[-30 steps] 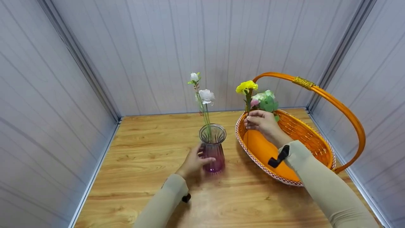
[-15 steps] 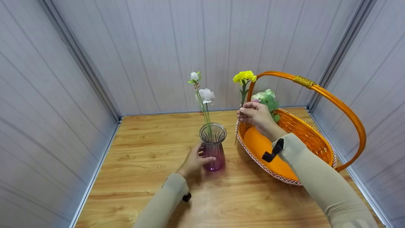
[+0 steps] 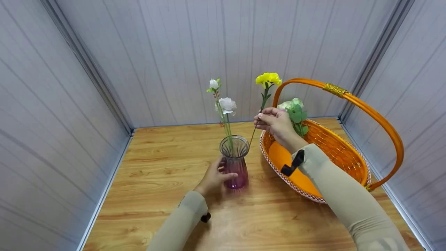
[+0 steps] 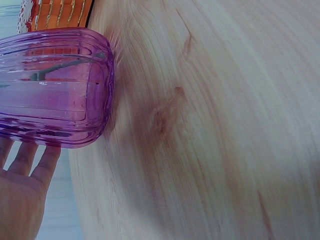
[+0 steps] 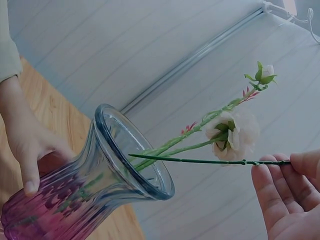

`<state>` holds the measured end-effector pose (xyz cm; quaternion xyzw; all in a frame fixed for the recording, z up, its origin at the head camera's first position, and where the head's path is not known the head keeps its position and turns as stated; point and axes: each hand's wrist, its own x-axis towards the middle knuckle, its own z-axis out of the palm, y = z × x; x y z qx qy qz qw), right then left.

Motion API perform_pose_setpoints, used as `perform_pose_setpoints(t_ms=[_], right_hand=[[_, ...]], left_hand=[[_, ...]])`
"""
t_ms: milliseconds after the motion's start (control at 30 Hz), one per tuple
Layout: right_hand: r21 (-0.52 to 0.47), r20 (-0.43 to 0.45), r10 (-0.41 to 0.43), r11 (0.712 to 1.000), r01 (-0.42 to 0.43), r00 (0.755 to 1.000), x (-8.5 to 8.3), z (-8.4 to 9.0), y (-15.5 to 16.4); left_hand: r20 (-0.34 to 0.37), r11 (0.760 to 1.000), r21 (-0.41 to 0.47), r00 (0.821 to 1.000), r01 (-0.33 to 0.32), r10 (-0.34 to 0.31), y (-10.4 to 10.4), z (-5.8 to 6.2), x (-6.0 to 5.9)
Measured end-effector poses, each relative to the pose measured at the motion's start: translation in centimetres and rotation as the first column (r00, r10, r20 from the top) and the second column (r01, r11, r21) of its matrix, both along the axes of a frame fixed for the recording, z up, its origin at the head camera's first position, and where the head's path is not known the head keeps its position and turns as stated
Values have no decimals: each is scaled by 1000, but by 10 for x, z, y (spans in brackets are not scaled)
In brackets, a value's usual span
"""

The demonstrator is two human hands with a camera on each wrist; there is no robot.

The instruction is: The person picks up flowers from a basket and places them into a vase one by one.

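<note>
My left hand (image 3: 214,177) holds the glass vase (image 3: 236,167) by its left side, thumb in front and fingers behind. The vase stands upright, clear at the rim and purple-pink below. Two stems rise from it, a white rose (image 3: 226,105) and a white bud (image 3: 214,84). My right hand (image 3: 277,125) pinches the thin green stem of a yellow carnation (image 3: 269,78) between thumb and fingers. The bloom points up, and the stem slants down left toward the vase. In the right wrist view, the stem's tip (image 5: 131,155) appears in front of the vase's rim (image 5: 167,187).
An orange woven basket (image 3: 348,164) with a tall arched handle (image 3: 385,125) stands to the right of the vase. Pale green flowers with leaves (image 3: 296,112) lean at its far left end. Light panel walls (image 3: 167,62) enclose the wooden table (image 3: 156,167) at the back and sides.
My right hand has lifted the yellow carnation up out of the basket and carried it left, bringing the stem's lower end beside the vase's rim. My left hand stays on the vase.
</note>
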<state>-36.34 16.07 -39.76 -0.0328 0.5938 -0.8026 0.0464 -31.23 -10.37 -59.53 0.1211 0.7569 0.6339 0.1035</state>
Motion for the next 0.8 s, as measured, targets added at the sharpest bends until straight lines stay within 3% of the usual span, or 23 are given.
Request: perform_pose_setpoints(t_ms=[300, 800], right_hand=[[-2, -10, -23, 1000, 23, 1000, 1, -7, -15], [150, -44, 21, 989, -14, 999, 2, -25, -28]], left_hand=[[-3, 1000, -7, 1000, -6, 6, 1, -1, -1], [13, 1000, -3, 1000, -10, 10, 0, -1, 0]])
